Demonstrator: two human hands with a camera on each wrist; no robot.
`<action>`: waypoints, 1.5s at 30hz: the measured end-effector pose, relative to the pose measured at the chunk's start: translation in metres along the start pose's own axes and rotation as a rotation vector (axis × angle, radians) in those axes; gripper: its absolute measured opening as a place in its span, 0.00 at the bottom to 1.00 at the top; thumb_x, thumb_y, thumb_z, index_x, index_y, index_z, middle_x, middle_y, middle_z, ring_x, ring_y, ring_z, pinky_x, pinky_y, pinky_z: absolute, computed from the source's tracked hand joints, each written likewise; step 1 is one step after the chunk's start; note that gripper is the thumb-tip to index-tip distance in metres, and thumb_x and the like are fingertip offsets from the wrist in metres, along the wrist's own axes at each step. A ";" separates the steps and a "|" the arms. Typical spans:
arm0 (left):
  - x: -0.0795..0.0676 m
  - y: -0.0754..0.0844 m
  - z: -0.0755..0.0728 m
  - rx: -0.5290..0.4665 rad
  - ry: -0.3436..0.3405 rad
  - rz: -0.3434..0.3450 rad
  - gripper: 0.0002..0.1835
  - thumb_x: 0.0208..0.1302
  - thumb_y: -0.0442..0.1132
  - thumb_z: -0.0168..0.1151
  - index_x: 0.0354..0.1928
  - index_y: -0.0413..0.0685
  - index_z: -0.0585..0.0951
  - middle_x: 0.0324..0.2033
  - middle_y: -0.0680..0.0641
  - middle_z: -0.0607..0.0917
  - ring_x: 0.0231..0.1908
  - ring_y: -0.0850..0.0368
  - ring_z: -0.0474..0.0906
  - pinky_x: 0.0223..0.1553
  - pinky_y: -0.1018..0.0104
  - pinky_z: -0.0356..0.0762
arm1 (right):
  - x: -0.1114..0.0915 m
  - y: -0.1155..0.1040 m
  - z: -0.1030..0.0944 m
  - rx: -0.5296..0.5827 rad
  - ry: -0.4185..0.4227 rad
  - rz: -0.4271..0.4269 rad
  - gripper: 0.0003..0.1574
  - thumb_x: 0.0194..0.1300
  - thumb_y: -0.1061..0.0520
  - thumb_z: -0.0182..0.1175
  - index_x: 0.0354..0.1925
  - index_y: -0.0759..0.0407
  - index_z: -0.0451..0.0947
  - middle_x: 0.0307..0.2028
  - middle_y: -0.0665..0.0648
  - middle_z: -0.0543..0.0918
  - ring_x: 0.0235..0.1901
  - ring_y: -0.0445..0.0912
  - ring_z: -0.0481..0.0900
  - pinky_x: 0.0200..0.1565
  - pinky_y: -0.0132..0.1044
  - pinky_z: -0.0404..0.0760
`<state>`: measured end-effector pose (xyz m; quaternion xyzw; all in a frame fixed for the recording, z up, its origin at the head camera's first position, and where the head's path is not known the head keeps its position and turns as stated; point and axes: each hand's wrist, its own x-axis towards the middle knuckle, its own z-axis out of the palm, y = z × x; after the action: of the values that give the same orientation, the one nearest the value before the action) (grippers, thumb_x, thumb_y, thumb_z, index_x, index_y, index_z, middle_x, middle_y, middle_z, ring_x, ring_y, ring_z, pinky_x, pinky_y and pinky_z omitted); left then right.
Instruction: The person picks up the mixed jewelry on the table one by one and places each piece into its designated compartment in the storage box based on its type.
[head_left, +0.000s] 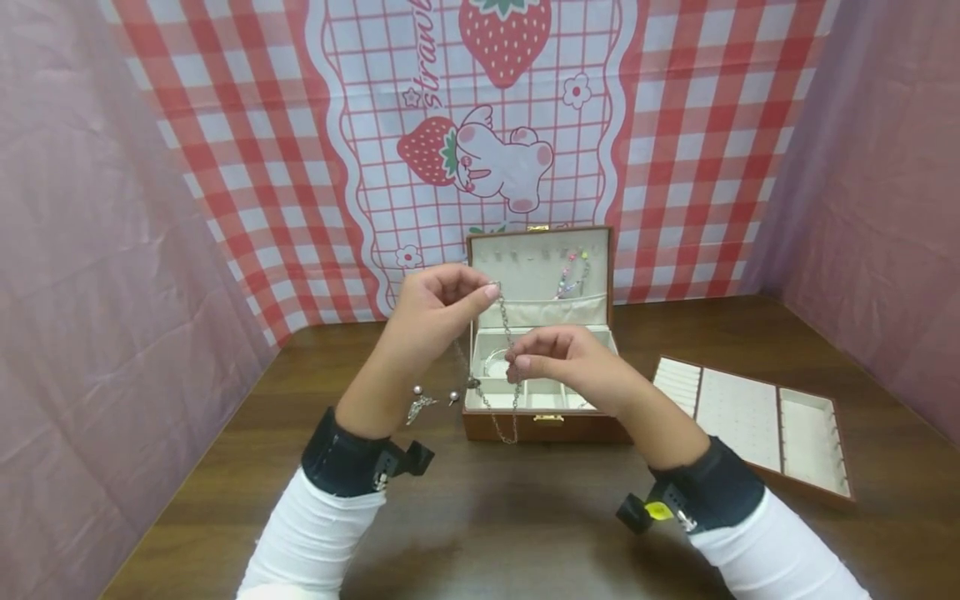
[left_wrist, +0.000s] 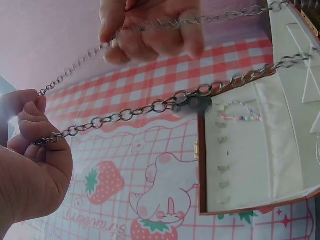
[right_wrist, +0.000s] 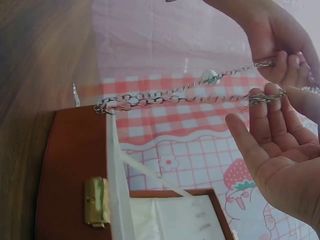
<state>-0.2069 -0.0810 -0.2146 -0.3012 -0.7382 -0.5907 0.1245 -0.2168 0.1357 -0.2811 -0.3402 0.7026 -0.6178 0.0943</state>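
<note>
A silver chain necklace (head_left: 515,421) hangs in a long loop before the brown jewelry box (head_left: 510,427). My left hand (head_left: 438,304) pinches its top between thumb and fingers, above the left side of the box. Lower and to the right, my right hand (head_left: 570,362) pinches another part of the chain. A small round charm (right_wrist: 210,76) sits on one strand in the right wrist view. The box's lid (head_left: 517,271) stands raised, with a colorful beaded bracelet (head_left: 573,271) hanging on it. A pale bangle (head_left: 487,364) lies in a back compartment, partly hidden by my right hand.
Left of the box on the wooden table (head_left: 300,467) lie a silver winged ornament (head_left: 420,406) and two pearl-like pieces, one being a pearl stud (head_left: 453,397). To the right lies a lift-out tray (head_left: 738,417) with sections. A red checked strawberry cloth (head_left: 697,167) hangs behind.
</note>
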 end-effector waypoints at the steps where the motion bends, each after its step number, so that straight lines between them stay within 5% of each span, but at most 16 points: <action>1: -0.001 -0.001 -0.001 -0.001 0.009 -0.009 0.08 0.64 0.36 0.65 0.37 0.37 0.83 0.26 0.43 0.80 0.25 0.58 0.69 0.25 0.71 0.69 | 0.000 -0.001 -0.002 0.007 0.003 0.007 0.11 0.70 0.61 0.58 0.47 0.66 0.79 0.40 0.61 0.85 0.44 0.50 0.84 0.55 0.44 0.79; 9: -0.014 -0.017 -0.013 -0.027 0.049 -0.123 0.09 0.64 0.39 0.66 0.38 0.37 0.83 0.21 0.47 0.75 0.19 0.59 0.65 0.19 0.70 0.66 | 0.002 -0.024 -0.028 -0.011 -0.035 0.025 0.06 0.70 0.63 0.56 0.42 0.66 0.77 0.37 0.61 0.81 0.40 0.53 0.84 0.52 0.48 0.80; 17: -0.020 -0.038 -0.018 -0.044 0.049 -0.165 0.10 0.65 0.40 0.65 0.38 0.39 0.83 0.21 0.48 0.74 0.19 0.59 0.66 0.19 0.70 0.68 | 0.013 -0.066 -0.049 -0.443 -0.037 0.158 0.12 0.67 0.55 0.63 0.43 0.64 0.82 0.38 0.58 0.83 0.35 0.53 0.80 0.44 0.46 0.81; 24: -0.016 -0.050 -0.004 -0.076 -0.020 -0.210 0.09 0.65 0.36 0.64 0.40 0.35 0.81 0.25 0.42 0.79 0.21 0.58 0.74 0.23 0.69 0.77 | 0.030 -0.094 -0.061 -0.602 0.057 0.134 0.10 0.66 0.56 0.64 0.40 0.62 0.84 0.28 0.55 0.80 0.28 0.48 0.72 0.30 0.37 0.75; 30: -0.007 -0.062 0.016 -0.117 -0.117 -0.211 0.09 0.67 0.32 0.60 0.43 0.30 0.79 0.31 0.36 0.83 0.30 0.53 0.83 0.39 0.56 0.85 | 0.051 -0.105 -0.067 -0.676 0.075 0.135 0.11 0.67 0.54 0.63 0.41 0.61 0.84 0.30 0.57 0.80 0.31 0.48 0.71 0.36 0.39 0.74; 39: 0.013 -0.072 0.033 -0.018 -0.200 -0.210 0.12 0.68 0.36 0.61 0.48 0.35 0.81 0.42 0.43 0.86 0.43 0.53 0.83 0.45 0.62 0.82 | 0.075 -0.111 -0.075 -0.772 -0.002 0.127 0.11 0.66 0.55 0.64 0.41 0.62 0.84 0.32 0.58 0.82 0.33 0.50 0.72 0.39 0.41 0.74; 45: 0.013 -0.081 0.029 0.041 -0.131 -0.307 0.14 0.66 0.36 0.63 0.51 0.38 0.81 0.46 0.43 0.84 0.44 0.52 0.82 0.42 0.63 0.83 | 0.088 -0.111 -0.083 -0.828 -0.007 0.118 0.10 0.65 0.57 0.64 0.39 0.62 0.85 0.29 0.57 0.82 0.29 0.46 0.71 0.32 0.34 0.73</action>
<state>-0.2596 -0.0596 -0.2800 -0.2203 -0.7938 -0.5668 -0.0096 -0.2889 0.1490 -0.1344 -0.3109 0.9096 -0.2755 -0.0127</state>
